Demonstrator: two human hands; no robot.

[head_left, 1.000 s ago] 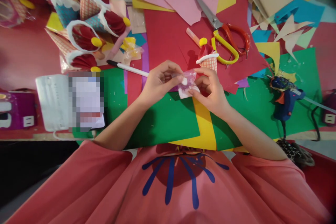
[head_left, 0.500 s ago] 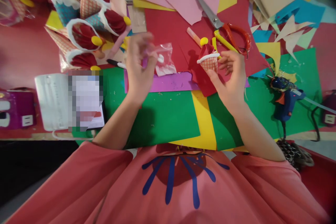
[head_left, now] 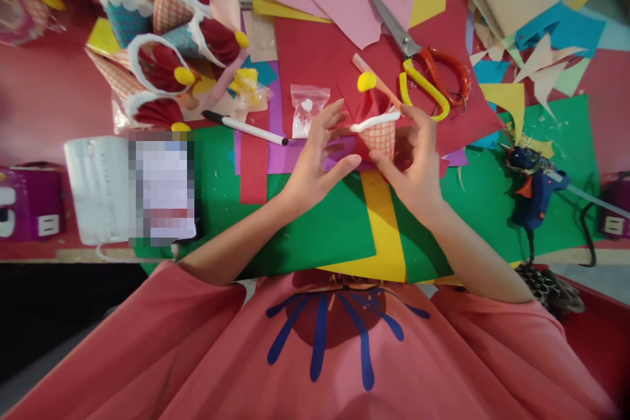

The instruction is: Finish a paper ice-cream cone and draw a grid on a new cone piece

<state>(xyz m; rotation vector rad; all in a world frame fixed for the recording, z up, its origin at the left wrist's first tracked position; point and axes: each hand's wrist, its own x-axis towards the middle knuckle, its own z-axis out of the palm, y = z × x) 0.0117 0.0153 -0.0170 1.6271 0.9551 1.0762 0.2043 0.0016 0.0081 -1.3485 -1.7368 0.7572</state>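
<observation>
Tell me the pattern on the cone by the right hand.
The cone has an orange-and-white check, clearest in the head view.

Passages and Obstructions

Low passage, one: flat green sheet [head_left: 315, 226] and yellow strip [head_left: 382, 210] between the forearms, open toward the wearer. 
Gap, one, narrow: between the left hand [head_left: 315, 170] and the checkered cone [head_left: 381, 139], which the right hand [head_left: 416, 167] held. 
Obstructions, beyond the left hand: zip bag [head_left: 305, 119], with white pen [head_left: 253, 130] just beside. 
Obstruction, beyond the right hand: scissors [head_left: 406, 42], handles nearest. 
Flanks: phone [head_left: 165, 190] barred the left; glue gun [head_left: 537, 193], cord trailing, the right.
</observation>
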